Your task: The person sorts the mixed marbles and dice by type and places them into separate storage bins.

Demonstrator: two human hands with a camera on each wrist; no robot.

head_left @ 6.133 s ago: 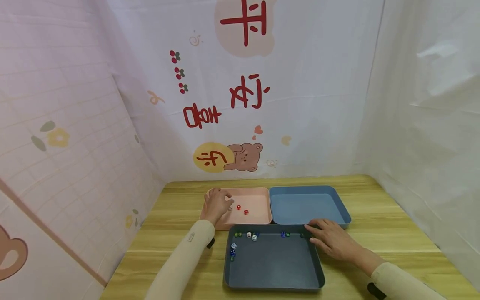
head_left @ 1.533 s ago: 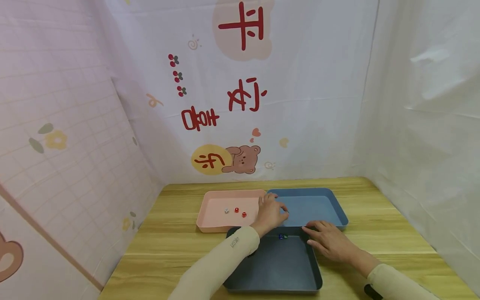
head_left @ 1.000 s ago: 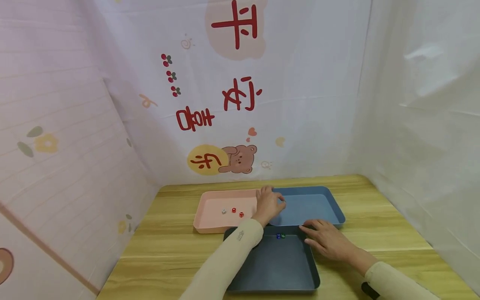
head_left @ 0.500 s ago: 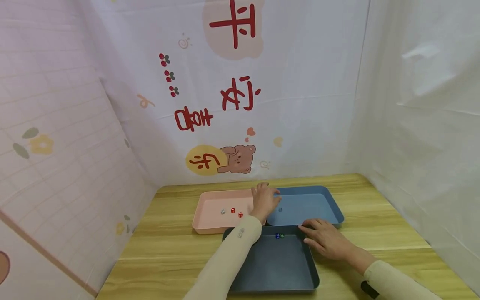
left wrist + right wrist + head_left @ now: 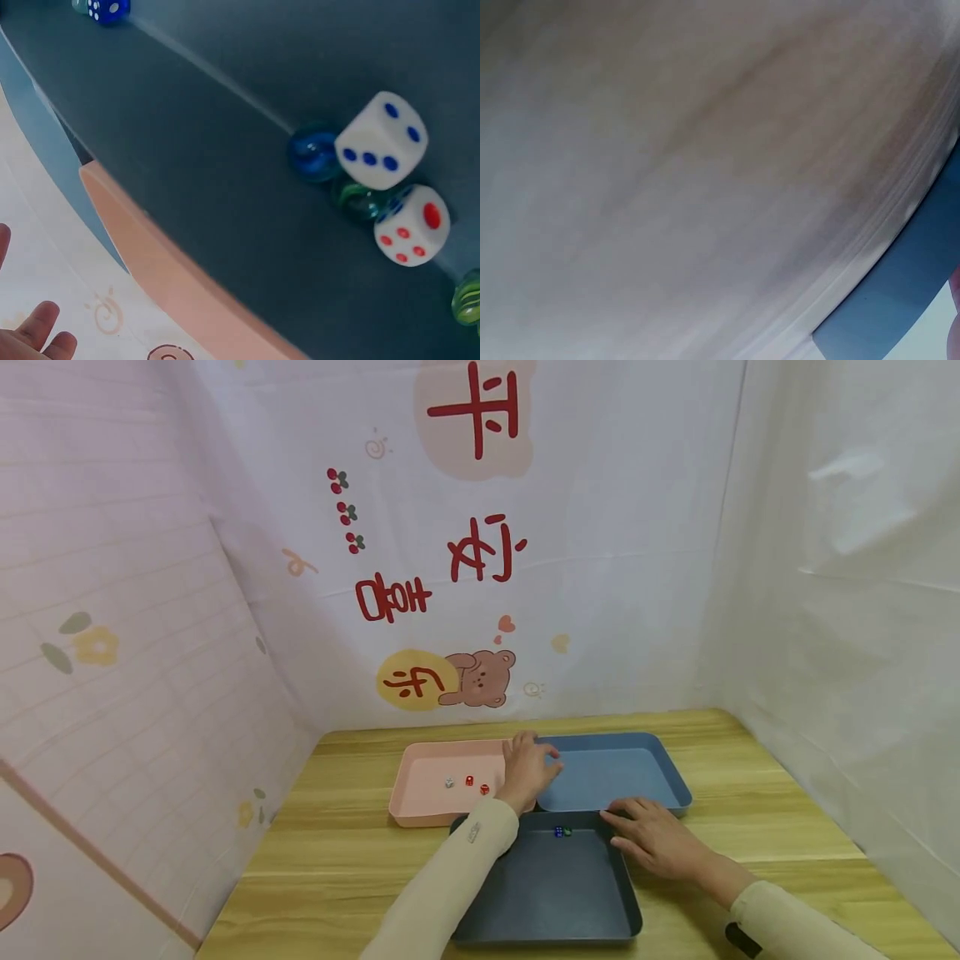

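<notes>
My left hand (image 5: 525, 768) hovers over the border between the pink tray (image 5: 431, 747) and the blue tray (image 5: 615, 768), thumb and forefinger apart with nothing visible between them. Its fingertips also show at the lower left of the left wrist view. Two red dice (image 5: 469, 781) and a clear whitish die (image 5: 449, 782) lie in the pink tray. My right hand (image 5: 656, 839) rests at the far right corner of the dark tray (image 5: 555, 885), fingers extended. In that tray are a blue die (image 5: 558, 832), a green marble (image 5: 567, 832), white dice (image 5: 382, 142) and a blue marble (image 5: 313, 152).
The pink and blue trays stand side by side behind the dark one on a wood-grain table (image 5: 750, 793). A yellow-green marble (image 5: 469, 300) lies along the dark tray's far wall. The left forearm covers that tray's left part in the head view. Printed cloth (image 5: 615, 568) hangs behind.
The left hand has moved from the pink tray rightward to the blue tray, then slightly back. A small bluish round thing, seen in the blue tray half a second ago, no longer shows. Right hand stays.
</notes>
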